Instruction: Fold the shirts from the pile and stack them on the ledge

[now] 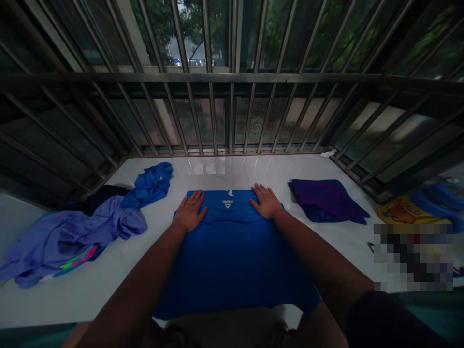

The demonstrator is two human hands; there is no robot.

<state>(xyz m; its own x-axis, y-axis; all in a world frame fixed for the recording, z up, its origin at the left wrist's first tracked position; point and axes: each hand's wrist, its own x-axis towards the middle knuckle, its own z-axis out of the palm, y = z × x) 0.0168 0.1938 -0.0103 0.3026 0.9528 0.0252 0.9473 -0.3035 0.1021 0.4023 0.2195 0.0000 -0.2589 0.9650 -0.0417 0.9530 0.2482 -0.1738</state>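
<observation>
1. Blue shirt [232,251] lies flat at centre of white sill [90,290], collar end twd window bars [232,116]
2. L hand [190,211] + R hand [266,200]: palms down, fingers spread, pressing shirt's far corners; nothing gripped
3. Purple/blue clothes heap [83,227] well left; folded purple garment [326,200] near right

White tiled ledge [217,166] under blue shirt [232,256], folded purple garment [326,199], crumpled clothes heap [87,227].
</observation>
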